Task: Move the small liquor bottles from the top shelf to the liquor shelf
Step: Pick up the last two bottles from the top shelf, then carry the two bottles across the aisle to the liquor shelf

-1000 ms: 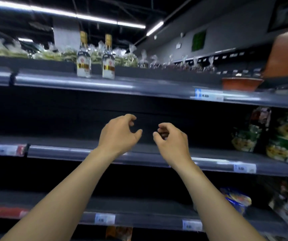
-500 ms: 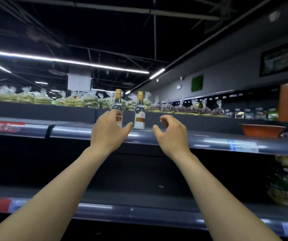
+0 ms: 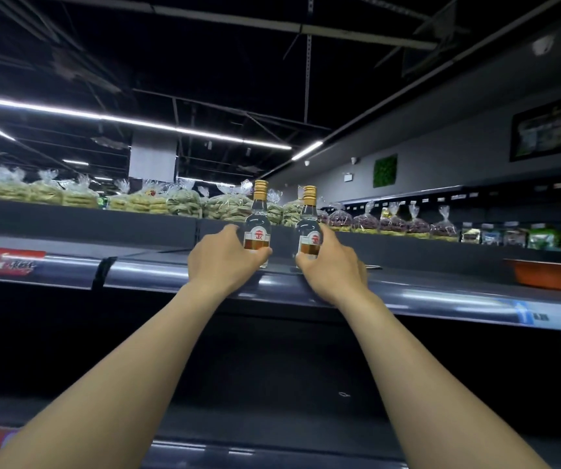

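Observation:
Two small clear liquor bottles with gold caps and red-and-white labels stand upright side by side on the top shelf. My left hand wraps around the lower body of the left bottle, thumb across its front. My right hand closes around the base of the right bottle. Both bottles still rest on the shelf. My fingers hide the bottles' bases.
Bagged noodles and bagged dark snacks line a higher ledge behind the bottles. An orange bowl sits on the top shelf at right. A red label marks the shelf edge at left. Dark shelves lie below.
Both hands rose from the middle shelf level to the top shelf and closed around the two bottles. The view tilted upward.

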Action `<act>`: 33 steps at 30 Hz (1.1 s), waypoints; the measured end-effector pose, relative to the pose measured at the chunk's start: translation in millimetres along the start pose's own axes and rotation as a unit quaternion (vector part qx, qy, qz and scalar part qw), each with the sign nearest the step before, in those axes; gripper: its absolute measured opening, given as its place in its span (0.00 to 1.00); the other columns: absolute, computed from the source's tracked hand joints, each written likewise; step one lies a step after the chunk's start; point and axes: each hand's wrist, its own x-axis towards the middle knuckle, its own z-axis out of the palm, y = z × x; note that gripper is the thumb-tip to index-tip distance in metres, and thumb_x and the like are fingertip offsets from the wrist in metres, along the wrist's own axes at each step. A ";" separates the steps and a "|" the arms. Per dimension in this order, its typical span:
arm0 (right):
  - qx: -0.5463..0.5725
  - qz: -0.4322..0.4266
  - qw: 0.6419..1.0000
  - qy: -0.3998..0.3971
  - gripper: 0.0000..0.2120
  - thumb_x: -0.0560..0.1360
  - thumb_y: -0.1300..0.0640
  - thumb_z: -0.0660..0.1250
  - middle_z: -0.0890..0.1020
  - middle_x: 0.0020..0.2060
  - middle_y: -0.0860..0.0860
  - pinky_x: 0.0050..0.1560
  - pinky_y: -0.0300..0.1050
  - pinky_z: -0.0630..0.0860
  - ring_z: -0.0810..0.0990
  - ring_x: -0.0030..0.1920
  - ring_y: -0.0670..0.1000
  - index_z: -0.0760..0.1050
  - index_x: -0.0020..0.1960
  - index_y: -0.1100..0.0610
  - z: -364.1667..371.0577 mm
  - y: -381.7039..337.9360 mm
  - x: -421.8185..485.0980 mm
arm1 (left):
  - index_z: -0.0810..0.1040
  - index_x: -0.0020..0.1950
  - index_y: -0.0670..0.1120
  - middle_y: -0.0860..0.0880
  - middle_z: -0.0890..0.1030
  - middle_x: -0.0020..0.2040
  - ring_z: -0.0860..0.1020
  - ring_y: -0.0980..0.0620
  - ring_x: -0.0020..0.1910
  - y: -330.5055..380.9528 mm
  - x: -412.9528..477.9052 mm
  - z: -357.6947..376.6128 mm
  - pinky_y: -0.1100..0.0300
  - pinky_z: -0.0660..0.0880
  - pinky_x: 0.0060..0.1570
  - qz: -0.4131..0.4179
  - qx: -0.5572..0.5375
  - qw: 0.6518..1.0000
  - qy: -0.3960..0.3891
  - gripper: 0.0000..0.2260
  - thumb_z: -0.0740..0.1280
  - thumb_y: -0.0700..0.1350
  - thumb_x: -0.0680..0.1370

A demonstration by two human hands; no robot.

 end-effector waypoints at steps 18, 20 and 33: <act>0.144 0.003 0.977 0.160 0.11 0.69 0.47 0.80 0.85 0.39 0.43 0.44 0.44 0.78 0.83 0.41 0.45 0.82 0.45 0.50 -84.1 32.5 -14.4 | 0.81 0.43 0.53 0.58 0.81 0.33 0.79 0.62 0.31 88.2 -6.6 1.6 0.62 0.77 0.33 0.106 -0.247 0.963 0.023 0.12 0.78 0.58 0.68; 0.131 0.018 0.976 0.173 0.12 0.68 0.46 0.80 0.85 0.39 0.42 0.43 0.41 0.76 0.83 0.42 0.44 0.82 0.46 0.50 -113.8 58.4 -31.1 | 0.79 0.42 0.55 0.58 0.81 0.34 0.79 0.63 0.32 123.2 -27.4 5.1 0.66 0.77 0.33 0.135 -0.272 0.953 -0.002 0.12 0.79 0.57 0.67; 0.017 0.215 0.946 0.242 0.16 0.63 0.50 0.82 0.81 0.30 0.30 0.36 0.29 0.74 0.81 0.36 0.31 0.74 0.35 0.41 -351.3 320.9 -283.3 | 0.85 0.45 0.53 0.59 0.84 0.35 0.81 0.66 0.36 407.7 -326.9 98.0 0.64 0.78 0.39 0.151 -0.423 0.848 -0.280 0.17 0.79 0.58 0.61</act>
